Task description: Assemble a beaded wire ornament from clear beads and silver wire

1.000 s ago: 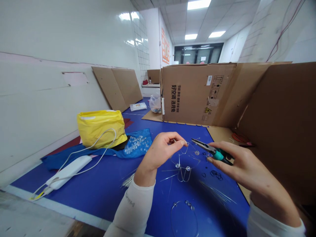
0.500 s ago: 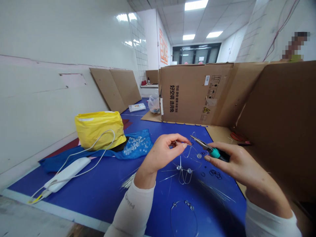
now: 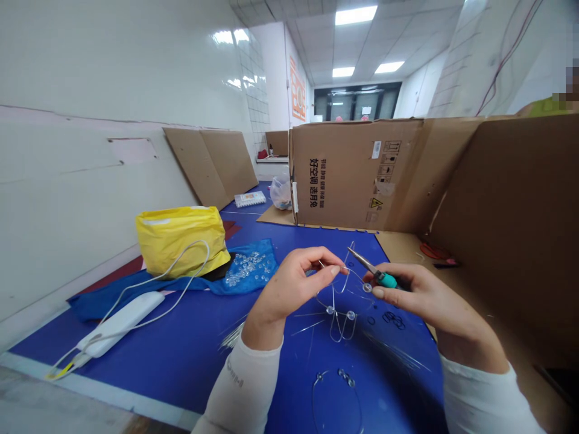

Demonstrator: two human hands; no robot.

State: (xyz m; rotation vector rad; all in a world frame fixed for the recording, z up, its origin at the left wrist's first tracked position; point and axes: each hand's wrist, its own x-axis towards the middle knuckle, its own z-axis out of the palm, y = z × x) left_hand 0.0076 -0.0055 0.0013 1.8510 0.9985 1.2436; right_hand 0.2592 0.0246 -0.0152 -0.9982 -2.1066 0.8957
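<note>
Between thumb and forefinger, my left hand (image 3: 304, 283) pinches a thin bent wire (image 3: 347, 278) above the table. My right hand (image 3: 418, 295) grips needle-nose pliers (image 3: 373, 270) with green and black handles, their jaws pointing up and left beside the wire. By the right fingertips is a clear round bead (image 3: 367, 288); I cannot tell whether the fingers touch it. Below the hands, a looped wire piece (image 3: 337, 330) carries two clear beads. Nearer to me lies a wire ring (image 3: 313, 398) with several beads on it.
Clear beads (image 3: 248, 268) lie on a blue cloth beside a yellow bag (image 3: 183, 241). A white power strip (image 3: 120, 316) with its cable is at left. Black rings (image 3: 393, 319) and loose wires (image 3: 398, 351) lie to the right. A cardboard box (image 3: 357, 175) stands behind.
My right hand and the pliers have moved left, closer to my left hand. The wire's upper loop now rises by the plier tips. A person's blurred part has come into view at far right.
</note>
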